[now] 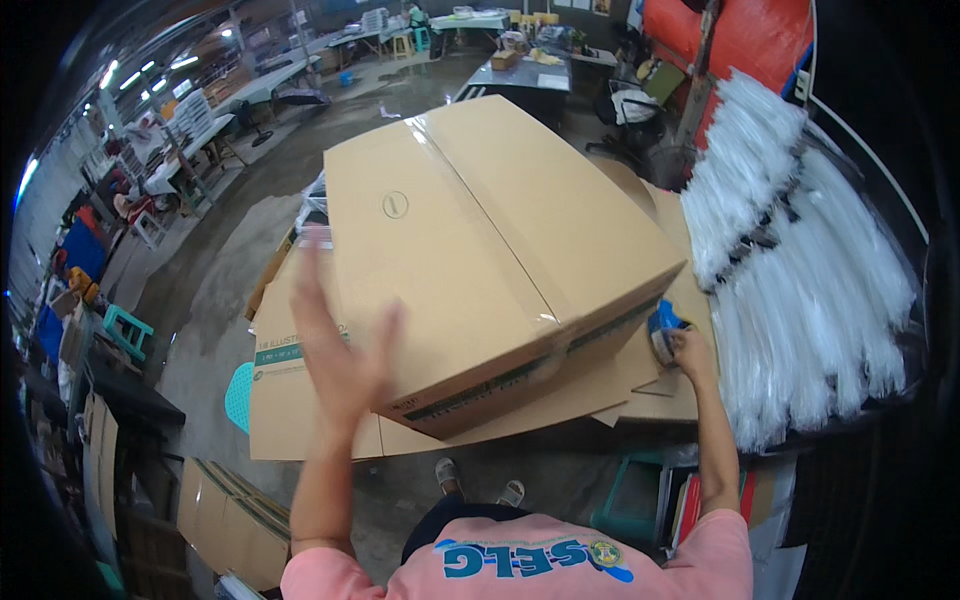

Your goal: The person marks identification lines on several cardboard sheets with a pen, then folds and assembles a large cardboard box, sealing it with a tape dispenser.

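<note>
- Pink shirt front (540, 560) right up close, the wearer squared to the near side of a big cardboard box (480, 220).
- Left hand (345, 370) is up, blurred, fingers and thumb spread wide, nothing in it! It shows over the box's near left part; touching or just above, I can't tell. That open palm would suit steadying.
- Over on the right, the right hand (690, 352) is curled around a blue tape dispenser (664, 330), just off the box's right side, probably to leave the top free.
- Box sits squarely mid-scene on flat cardboard (315, 425), likely because the sheets give it a broad, even rest; what carries them is hidden.
- It's turned at an angle, one corner toward the wearer, perhaps so the seam's near end lies closer to the right hand.
- And the look of it: plain tan, top flaps meeting along one straight seam, shiny clear tape (428, 138) at the far end, a small round mark on the left, a dark green band along the near side.
- Bundled clear plastic (800, 300) crowds the right.
</note>
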`<state>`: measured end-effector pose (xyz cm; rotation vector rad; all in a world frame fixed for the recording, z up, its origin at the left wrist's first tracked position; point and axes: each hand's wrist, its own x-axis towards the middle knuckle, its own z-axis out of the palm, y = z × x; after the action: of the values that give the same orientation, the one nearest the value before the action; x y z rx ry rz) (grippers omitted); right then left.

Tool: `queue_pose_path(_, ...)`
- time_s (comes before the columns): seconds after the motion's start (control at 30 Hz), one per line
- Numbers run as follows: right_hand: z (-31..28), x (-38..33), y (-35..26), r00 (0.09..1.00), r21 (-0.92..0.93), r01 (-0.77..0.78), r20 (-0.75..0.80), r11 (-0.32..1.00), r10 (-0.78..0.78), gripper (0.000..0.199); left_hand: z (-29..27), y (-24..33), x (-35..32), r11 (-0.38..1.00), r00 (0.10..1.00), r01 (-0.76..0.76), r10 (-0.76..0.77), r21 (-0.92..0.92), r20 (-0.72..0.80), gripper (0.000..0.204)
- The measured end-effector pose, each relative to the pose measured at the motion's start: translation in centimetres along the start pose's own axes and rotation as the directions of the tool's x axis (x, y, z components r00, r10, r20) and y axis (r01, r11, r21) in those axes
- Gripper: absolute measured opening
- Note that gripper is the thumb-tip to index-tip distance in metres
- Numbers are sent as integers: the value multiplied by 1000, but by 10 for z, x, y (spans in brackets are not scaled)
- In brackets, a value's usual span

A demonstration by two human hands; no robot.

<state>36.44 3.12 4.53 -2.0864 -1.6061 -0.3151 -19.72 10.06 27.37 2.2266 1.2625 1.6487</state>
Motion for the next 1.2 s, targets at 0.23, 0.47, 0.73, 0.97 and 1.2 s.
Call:
queue_pose_path(0.23,-185,93,-317,464,381,743,299,550,-834,88,-14,-126,19,502,734,676,-523,-540,433,90)
queue_pose_path(0.47,-25,235,-442,491,143,757,518,637,-700,85,7,-140,17,479,779,604,-524,-637,344,88)
queue_pose_path(0.73,94,394,-529,668,-55,623,557,780,-494,68,48,-145,-1,710,830,556,-508,-432,231,112)
queue_pose_path(0.97,73,430,-487,699,138,642,300,754,-649,65,11,-128,7,612,688,717,-698,-334,199,116)
queue_pose_path(1.2,4,327,-409,822,441,376,247,815,-513,67,6,-139,46,521,724,615,-670,-592,162,111)
